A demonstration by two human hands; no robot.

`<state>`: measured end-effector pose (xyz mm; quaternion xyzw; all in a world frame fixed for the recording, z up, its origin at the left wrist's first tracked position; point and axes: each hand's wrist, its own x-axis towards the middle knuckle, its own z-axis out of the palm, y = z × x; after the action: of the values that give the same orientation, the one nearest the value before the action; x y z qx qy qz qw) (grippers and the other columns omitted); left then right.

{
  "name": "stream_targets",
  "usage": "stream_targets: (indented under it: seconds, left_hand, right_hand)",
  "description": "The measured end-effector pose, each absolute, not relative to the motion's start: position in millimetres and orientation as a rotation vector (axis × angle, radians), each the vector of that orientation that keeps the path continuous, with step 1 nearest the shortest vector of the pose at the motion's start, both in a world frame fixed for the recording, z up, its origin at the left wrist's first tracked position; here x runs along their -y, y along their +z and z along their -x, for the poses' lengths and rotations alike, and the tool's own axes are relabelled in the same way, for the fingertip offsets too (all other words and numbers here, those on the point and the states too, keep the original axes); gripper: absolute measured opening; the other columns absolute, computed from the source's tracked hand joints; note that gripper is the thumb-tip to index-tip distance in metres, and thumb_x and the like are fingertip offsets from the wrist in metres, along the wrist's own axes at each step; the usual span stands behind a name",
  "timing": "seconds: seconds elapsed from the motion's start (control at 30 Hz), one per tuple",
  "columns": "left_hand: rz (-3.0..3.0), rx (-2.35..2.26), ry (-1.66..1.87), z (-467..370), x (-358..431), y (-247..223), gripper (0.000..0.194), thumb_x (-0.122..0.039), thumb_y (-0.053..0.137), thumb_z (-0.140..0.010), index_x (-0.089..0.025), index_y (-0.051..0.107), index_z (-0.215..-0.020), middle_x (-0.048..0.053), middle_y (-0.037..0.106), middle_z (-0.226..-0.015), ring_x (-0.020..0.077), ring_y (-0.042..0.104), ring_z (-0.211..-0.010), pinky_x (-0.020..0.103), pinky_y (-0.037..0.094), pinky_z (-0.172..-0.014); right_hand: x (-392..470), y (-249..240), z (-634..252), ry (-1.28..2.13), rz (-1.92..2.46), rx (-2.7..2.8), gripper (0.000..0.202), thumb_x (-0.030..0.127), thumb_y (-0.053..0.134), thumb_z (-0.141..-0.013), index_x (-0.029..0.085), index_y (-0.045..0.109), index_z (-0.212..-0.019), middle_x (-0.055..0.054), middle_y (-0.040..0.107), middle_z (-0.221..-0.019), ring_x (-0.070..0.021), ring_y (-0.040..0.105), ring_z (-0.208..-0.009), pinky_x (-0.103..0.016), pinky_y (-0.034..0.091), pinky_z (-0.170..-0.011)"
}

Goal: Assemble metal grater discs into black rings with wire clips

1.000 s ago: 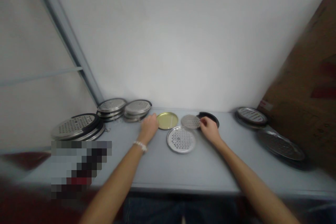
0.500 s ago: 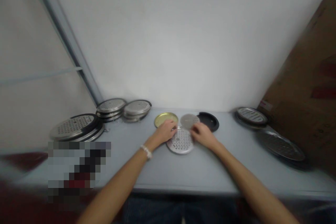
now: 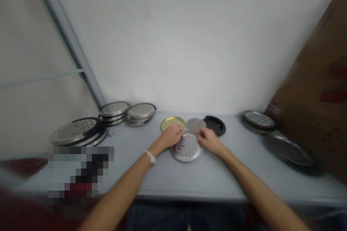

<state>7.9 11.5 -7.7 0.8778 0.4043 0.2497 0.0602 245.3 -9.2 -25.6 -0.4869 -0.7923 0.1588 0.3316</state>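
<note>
The single view is taken from the person's head; it faces forward and downward, rather near to the table (image 3: pixel 217 177). The left hand (image 3: pixel 171 135) and right hand (image 3: pixel 210 140) are slightly below its centre; the wall (image 3: pixel 173 43) fills the upper half.

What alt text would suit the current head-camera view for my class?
A person's left hand and right hand seem to touch the left and right sides of a perforated metal disc on a grey table. Just beyond lie a yellow disc, a pale disc and a black dish; stacked metal discs stand leftward, a cardboard box rightward.
</note>
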Motion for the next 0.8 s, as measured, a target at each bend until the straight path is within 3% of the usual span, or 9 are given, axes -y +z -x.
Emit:
stream_targets:
  seconds: [0.1,0.2,0.33,0.5,0.6,0.73,0.8]
  left_hand:
    - [-2.666,-1.226,0.797,-10,-12,-7,0.026,-0.022,0.051,-0.094,-0.017,0.071,-0.080,0.009,0.070,-0.087,0.0235,0.061,-0.091,0.037,0.043,-0.093]
    - [-2.631,-1.215,0.822,-12,-10,-5,0.027,-0.027,0.051,-0.095,-0.017,0.071,-0.081,0.009,0.071,-0.086,0.0235,0.062,-0.089,0.036,0.045,-0.089]
    - [-2.473,-1.199,0.860,-13,-9,-1,0.038,-0.036,0.043,-0.099,-0.017,0.070,-0.081,0.008,0.072,-0.084,0.0220,0.062,-0.081,0.034,0.047,-0.081]
    - [-2.237,-1.002,1.074,-10,-6,8,0.049,-0.043,0.030,-0.103,-0.018,0.072,-0.102,0.009,0.073,-0.107,0.0228,0.064,-0.102,0.036,0.046,-0.096]
    - [-2.168,-0.941,1.161,-6,-3,12,0.058,-0.051,0.024,-0.103,-0.017,0.071,-0.111,0.011,0.071,-0.112,0.0238,0.064,-0.106,0.037,0.048,-0.096]
    - [-2.343,-0.790,1.187,-3,-1,12,0.058,-0.065,0.046,-0.093,-0.016,0.069,-0.115,0.014,0.070,-0.114,0.0253,0.065,-0.103,0.036,0.053,-0.086]
    - [-2.438,-0.759,1.201,-4,-1,10,0.054,-0.061,0.062,-0.086,-0.016,0.068,-0.115,0.014,0.071,-0.111,0.0239,0.066,-0.096,0.035,0.054,-0.081]
  right_hand:
    - [11,-24,-244,0.619,1.248,1.916,0.007,0.022,0.052,-0.081,0.018,0.059,-0.081,0.000,0.061,-0.063,-0.0145,0.053,-0.058,-0.026,0.038,-0.058]
    - [10,-22,-243,0.821,1.213,1.733,0.024,0.025,0.053,-0.076,0.017,0.063,-0.096,0.004,0.058,-0.057,-0.0134,0.049,-0.050,-0.024,0.036,-0.052]
    - [5,-19,-244,1.039,1.218,1.488,0.030,0.026,0.055,-0.066,0.016,0.069,-0.091,0.004,0.055,-0.051,-0.0130,0.047,-0.047,-0.024,0.032,-0.046]
    - [1,-12,-251,1.201,1.214,1.094,0.031,0.024,0.060,-0.058,0.017,0.073,-0.086,0.001,0.061,-0.058,-0.0117,0.046,-0.047,-0.023,0.029,-0.043]
    - [2,-6,-257,1.285,1.181,0.977,0.030,0.022,0.062,-0.057,0.017,0.075,-0.084,-0.001,0.068,-0.069,-0.0117,0.051,-0.053,-0.022,0.031,-0.045]
    - [4,1,-261,1.373,1.166,0.895,0.029,0.021,0.063,-0.056,0.016,0.076,-0.082,-0.004,0.069,-0.073,-0.0112,0.050,-0.053,-0.021,0.025,-0.040]
    - [5,1,-261,1.415,1.150,0.874,0.028,0.021,0.063,-0.057,0.014,0.075,-0.080,-0.004,0.067,-0.069,-0.0104,0.046,-0.049,-0.021,0.022,-0.037]
